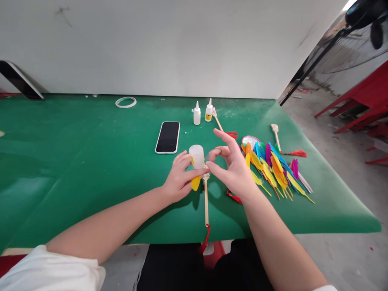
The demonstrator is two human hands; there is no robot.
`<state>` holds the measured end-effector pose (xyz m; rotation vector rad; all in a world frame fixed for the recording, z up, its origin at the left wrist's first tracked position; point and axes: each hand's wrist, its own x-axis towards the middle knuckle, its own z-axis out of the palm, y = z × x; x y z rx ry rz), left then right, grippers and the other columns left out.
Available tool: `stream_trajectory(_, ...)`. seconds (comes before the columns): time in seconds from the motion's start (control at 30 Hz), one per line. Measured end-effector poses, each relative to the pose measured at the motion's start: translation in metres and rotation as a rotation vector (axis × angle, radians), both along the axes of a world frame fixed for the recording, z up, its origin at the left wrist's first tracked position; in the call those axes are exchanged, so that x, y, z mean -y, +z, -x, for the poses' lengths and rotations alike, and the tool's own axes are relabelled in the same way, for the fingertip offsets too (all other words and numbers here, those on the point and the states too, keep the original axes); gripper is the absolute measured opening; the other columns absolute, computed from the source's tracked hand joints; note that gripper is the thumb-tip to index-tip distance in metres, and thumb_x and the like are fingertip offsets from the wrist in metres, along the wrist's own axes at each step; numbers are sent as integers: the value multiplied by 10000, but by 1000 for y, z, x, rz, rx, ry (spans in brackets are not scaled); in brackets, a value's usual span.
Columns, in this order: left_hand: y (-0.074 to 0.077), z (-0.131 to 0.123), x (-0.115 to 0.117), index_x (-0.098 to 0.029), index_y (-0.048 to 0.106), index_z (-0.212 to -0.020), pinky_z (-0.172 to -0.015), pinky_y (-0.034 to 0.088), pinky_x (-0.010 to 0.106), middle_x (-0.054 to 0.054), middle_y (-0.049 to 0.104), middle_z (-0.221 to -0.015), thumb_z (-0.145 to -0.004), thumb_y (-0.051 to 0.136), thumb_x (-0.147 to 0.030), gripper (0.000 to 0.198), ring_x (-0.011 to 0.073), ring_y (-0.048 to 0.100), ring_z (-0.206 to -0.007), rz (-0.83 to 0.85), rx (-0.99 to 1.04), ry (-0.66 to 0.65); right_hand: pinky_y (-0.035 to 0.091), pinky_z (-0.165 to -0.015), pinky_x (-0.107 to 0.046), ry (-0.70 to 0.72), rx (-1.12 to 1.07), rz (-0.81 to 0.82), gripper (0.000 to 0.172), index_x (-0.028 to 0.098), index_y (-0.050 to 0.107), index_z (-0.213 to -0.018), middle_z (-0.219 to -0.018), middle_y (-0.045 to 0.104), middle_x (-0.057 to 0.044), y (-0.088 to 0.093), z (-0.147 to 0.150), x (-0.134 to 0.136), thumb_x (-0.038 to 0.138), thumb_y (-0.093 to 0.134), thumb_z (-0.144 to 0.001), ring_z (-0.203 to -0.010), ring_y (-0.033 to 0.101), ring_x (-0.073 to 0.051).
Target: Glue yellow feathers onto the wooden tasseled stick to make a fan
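My left hand [180,178] is closed round a yellow feather [196,184], whose end hangs below the thumb. Its fingers also lie against a translucent white cylindrical container [197,156]; whether they grip it is hard to tell. Just below sits the pale head of a wooden stick [206,202], partly covered by the left fingertips. A red tassel [207,236] hangs from the stick over the table's near edge. My right hand [232,165] is raised to the right of the container, thumb and fingers apart, fingertips slightly blurred, with nothing visible in it.
Colourful feathers [273,165] lie in a pile at the right. Behind stand two small dropper bottles [197,115], near a phone [167,137]. More tasselled sticks [275,133] and a white ring [125,102] rest on the green table [106,145]. A white wall [151,48] rises behind.
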<state>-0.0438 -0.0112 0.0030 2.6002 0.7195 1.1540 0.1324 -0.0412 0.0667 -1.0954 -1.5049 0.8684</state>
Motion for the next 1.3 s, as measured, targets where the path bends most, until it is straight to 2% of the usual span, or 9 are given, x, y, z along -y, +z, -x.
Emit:
stream_trajectory(0.2,1,1,0,-282,604,-1104,-989,298,498,69,518,-1127,-831,456,-151,337,236,433,-1110,-13,-21,7,439,-848,-369,-1,43,8,553,301,369,-1267,-867,595,6,1,1,2,169,555,-763,-823,558,-145)
stream_trajectory(0.33,1,2,-1,-274,608,-1102,-998,281,518,76,521,-1146,-823,459,-145,342,247,417,-1134,-35,-37,-4,380,-948,-391,2,75,-18,619,300,319,-1315,-1089,579,-31,3,-2,1,223,590,-764,-1061,517,-180)
stream_trajectory(0.53,-3,1,0,-285,616,-1068,-1017,263,528,61,545,-1145,-820,483,-168,304,238,437,-1133,-57,-90,-68,375,-940,-390,141,269,57,385,263,558,-1101,-1075,613,-26,-1,-5,-3,347,638,-735,-1076,514,-204)
stream_trajectory(0.67,3,-1,3,-255,594,-1106,-1018,274,517,87,463,-1276,-865,431,-208,295,260,368,-1220,-35,-132,-86,400,-882,-384,2,304,47,234,214,621,-865,-936,635,-35,-6,-5,-8,373,664,-699,-959,551,-203)
stream_trajectory(0.8,10,1,7,-223,567,-1170,-987,300,523,129,244,-1417,-898,381,-318,343,327,292,-1266,-122,-58,5,447,-782,-344,-165,70,118,335,209,589,-925,-898,633,-25,-10,-15,-14,408,678,-672,-840,577,-175)
stream_trajectory(0.93,10,6,8,-269,553,-1187,-797,456,339,81,512,-1101,-856,500,-273,335,186,517,-931,-201,18,99,452,-682,-287,-186,-84,225,313,192,620,-858,-800,633,-15,-11,-30,-19,455,646,-689,-730,578,-144)
stream_trajectory(1.07,7,7,6,-232,556,-1169,-595,463,205,38,588,-991,-815,553,-142,365,77,529,-653,-189,37,9,451,-689,-275,-163,-148,265,289,195,644,-831,-780,652,-15,-10,-37,-18,443,659,-684,-725,590,-139)
stream_trajectory(1.17,7,6,6,-196,567,-1140,-628,493,188,52,620,-1038,-817,536,-101,339,84,604,-734,-174,49,-43,465,-749,-302,-30,-195,316,304,196,650,-872,-858,676,-37,-8,-39,-18,440,654,-691,-797,613,-161)
stream_trajectory(1.3,7,4,7,-176,561,-1139,-659,520,174,54,663,-1040,-829,544,-126,314,114,642,-886,-201,77,-66,471,-760,-317,12,-205,333,337,189,655,-873,-895,682,-55,-6,-39,-18,481,621,-707,-831,615,-176)
